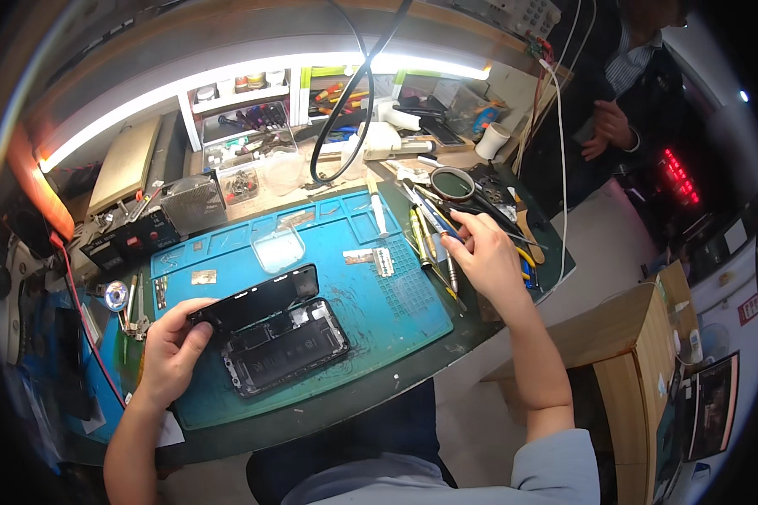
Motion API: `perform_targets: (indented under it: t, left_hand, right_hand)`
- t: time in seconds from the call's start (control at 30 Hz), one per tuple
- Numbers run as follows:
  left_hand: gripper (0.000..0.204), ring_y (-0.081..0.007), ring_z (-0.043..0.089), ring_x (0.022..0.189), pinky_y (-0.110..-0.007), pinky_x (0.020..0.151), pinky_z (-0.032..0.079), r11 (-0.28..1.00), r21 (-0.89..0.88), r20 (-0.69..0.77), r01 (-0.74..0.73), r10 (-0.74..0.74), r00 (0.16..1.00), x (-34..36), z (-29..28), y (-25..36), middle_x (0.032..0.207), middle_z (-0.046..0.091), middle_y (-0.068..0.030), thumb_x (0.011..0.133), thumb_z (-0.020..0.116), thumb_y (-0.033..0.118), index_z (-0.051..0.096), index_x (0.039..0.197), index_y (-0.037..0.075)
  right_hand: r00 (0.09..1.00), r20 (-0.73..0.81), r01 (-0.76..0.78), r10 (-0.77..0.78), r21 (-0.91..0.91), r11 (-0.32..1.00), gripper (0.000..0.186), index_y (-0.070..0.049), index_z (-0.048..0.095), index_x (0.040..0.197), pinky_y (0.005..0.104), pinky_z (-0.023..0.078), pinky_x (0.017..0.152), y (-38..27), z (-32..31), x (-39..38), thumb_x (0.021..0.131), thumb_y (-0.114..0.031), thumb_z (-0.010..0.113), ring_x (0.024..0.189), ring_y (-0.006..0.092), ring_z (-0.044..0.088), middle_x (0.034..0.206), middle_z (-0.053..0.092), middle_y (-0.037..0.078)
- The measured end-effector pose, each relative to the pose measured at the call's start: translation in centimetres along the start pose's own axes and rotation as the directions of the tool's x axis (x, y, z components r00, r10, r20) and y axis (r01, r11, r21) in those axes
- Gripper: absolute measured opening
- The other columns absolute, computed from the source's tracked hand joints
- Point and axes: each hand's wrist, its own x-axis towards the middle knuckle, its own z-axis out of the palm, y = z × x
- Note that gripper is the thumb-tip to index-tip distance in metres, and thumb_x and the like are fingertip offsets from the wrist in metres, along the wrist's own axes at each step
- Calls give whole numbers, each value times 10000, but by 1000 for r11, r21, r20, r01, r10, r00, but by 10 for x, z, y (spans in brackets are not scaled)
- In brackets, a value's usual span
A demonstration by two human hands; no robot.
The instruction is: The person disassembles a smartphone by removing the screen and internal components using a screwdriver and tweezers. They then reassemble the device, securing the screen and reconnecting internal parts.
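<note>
An opened phone [282, 362] lies on a blue repair mat [404, 320], its battery and inner parts showing. My left hand [177, 345] grips the raised black screen assembly [269, 299] by its left end, tilted above the phone body. At the right, my right hand [484, 261] is over a bundle of pens, tweezers and screwdrivers [429, 244], thumb and fingers closed at a slim blue-and-silver tool [438, 217]; whether it is lifted I cannot tell. A clear plastic tray [278, 248] and thin metal blades [383, 261] lie on the mat.
A black power unit [114, 248] and solder spool [116, 296] stand left; shelves of parts [244, 130] line the back. A black cable [320, 168] hangs over the bench. Another person's hand [606, 130] is at upper right. A wooden cabinet [632, 379] stands right.
</note>
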Motion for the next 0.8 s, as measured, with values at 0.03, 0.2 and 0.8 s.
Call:
perform_targets:
  t: [0.03,0.2,0.8]
  left_hand:
    - [323,-71,603,1021,-219,912,474,1000,5,-9,0,0,1000,-1,0,1,1193,671,-20,1050,612,39,630,1367,-18]
    - [308,-30,519,797,-200,722,438,997,81,-51,-2,6,999,-1,4,4,1006,665,30,1024,618,16,675,1327,5]
    - [311,-122,636,1113,-292,995,510,998,-25,39,-50,51,998,4,7,13,1214,705,-73,1054,604,55,631,1354,-23]
  right_hand:
    - [999,-42,-3,2,-13,1000,305,-27,747,1117,348,515,668,-4,-2,-7,901,-238,795,697,185,649,842,655,73]
    - [989,145,-16,39,-158,987,202,-90,701,859,396,541,674,-18,-17,-57,891,-260,807,749,261,696,834,677,53]
    - [960,38,258,-279,278,925,116,-35,692,967,242,518,610,-64,-13,-81,872,3,746,651,120,647,847,709,64]
